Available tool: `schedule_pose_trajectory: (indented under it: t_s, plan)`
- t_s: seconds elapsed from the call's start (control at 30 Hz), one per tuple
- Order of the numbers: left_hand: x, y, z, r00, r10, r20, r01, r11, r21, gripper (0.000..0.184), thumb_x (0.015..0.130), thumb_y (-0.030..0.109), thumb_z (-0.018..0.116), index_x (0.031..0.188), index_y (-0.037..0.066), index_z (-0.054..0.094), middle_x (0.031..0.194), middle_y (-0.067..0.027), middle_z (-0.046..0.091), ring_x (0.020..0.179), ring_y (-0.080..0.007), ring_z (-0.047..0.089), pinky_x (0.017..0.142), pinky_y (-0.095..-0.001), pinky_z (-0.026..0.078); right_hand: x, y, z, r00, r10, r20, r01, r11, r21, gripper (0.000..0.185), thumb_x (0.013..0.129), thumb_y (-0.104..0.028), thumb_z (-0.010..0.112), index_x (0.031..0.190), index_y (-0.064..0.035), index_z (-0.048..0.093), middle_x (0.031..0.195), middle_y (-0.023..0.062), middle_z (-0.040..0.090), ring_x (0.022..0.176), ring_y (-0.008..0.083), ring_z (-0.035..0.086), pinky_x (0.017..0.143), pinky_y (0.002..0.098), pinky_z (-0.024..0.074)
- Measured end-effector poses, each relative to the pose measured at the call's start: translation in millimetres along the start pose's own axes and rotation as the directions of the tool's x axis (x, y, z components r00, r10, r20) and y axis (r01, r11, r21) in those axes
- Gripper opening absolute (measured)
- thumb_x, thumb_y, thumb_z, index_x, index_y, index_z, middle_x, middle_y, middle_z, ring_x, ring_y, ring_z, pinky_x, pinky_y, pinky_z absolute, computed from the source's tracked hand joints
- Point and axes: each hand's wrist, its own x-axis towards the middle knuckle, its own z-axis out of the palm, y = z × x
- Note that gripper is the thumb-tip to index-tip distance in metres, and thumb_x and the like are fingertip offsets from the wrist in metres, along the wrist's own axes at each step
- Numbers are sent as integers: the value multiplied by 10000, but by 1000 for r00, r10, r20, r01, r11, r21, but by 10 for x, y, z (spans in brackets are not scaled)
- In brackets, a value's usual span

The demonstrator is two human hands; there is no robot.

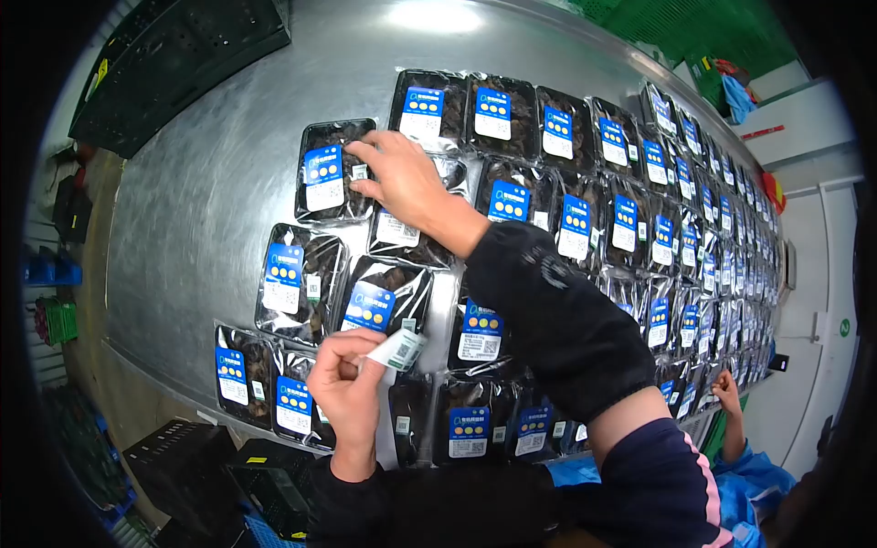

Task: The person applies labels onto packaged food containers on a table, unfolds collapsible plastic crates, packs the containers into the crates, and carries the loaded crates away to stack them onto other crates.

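Observation:
My left hand (345,388) pinches a strip of small white-and-green stickers (402,349) between thumb and fingers, above the near packs. My right hand (402,178) reaches forward to a film-wrapped black tray (313,203) of dark brown food with a blue-and-white label (323,178). Its thumb and fingers are apart, touching the tray's right side around a small sticker (359,172). Close below lies another wrapped tray (301,283) that bears a small sticker beside its blue label. Under the strip, a further wrapped tray (384,297) is partly covered.
Many similar wrapped trays (504,119) lie in rows across the metal table (201,201). A black crate (183,73) stands at the far left, and more dark crates (178,457) sit below the near edge. At right, another person's hand (727,393) is by the trays.

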Motion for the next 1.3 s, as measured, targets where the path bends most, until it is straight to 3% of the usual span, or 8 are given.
schedule_pose_trajectory:
  t_s: [0.13,0.43,0.57,0.63,0.87,1.03,1.2,1.3]
  plan:
    - [12,-4,-27,999,-9,-51,7,999,-33,200,806,-115,614,986,-35,577,931,-118,684,836,-115,656,759,-214,510,-613,-491,-658,785,176,594,-543,656,524,384,950,-326,551,1162,-14,622,946,125,686,876,124,626,758,279,496]
    - [40,50,302,998,-16,-57,21,996,84,103,782,-50,693,823,4,615,701,42,572,594,22,448,546,-141,341,-1420,-833,-1077,839,306,449,-543,435,719,213,853,-118,681,1036,-9,675,933,80,687,876,125,641,782,260,510]
    - [70,-49,307,994,-112,-17,113,986,119,124,759,-60,688,794,14,594,672,51,547,567,15,436,534,-145,334,-1242,-444,-1074,979,201,36,-178,755,631,107,822,-91,665,903,-27,636,934,86,664,863,192,632,788,310,491]
    - [79,-76,312,990,-141,2,139,984,111,134,759,-64,688,818,11,594,688,38,568,581,5,461,547,-148,353,-847,26,-1175,989,121,-87,-107,983,152,138,840,-109,608,948,-41,557,1036,110,603,972,314,578,850,384,472]
    - [73,-160,356,990,-136,46,129,983,130,152,754,-78,675,849,14,600,787,5,608,667,-25,514,603,-165,393,153,1382,-656,994,-111,9,106,914,-391,203,827,-138,620,1007,-58,570,1293,143,491,1195,328,466,953,436,402]
    - [138,-214,378,993,-93,77,89,995,48,130,775,-95,639,849,-5,582,863,-43,611,699,-51,536,648,-183,427,326,1484,-424,962,152,227,23,783,-622,394,758,-194,703,1125,-112,584,1323,94,479,1207,275,465,946,417,390]
    - [123,-150,299,989,-134,65,130,990,58,114,806,-90,614,866,-6,565,917,-84,651,718,-53,578,656,-173,444,-69,1002,-679,972,53,-227,-118,952,-282,568,775,-192,715,1269,-63,467,1353,168,444,1207,348,468,997,428,377]
    - [127,-104,367,996,-89,-23,90,995,49,151,797,-96,621,912,-5,585,849,-60,661,692,-39,576,625,-163,437,-644,279,-907,903,377,208,-430,819,380,343,913,-255,586,1154,-12,595,998,160,658,926,272,647,816,369,499]
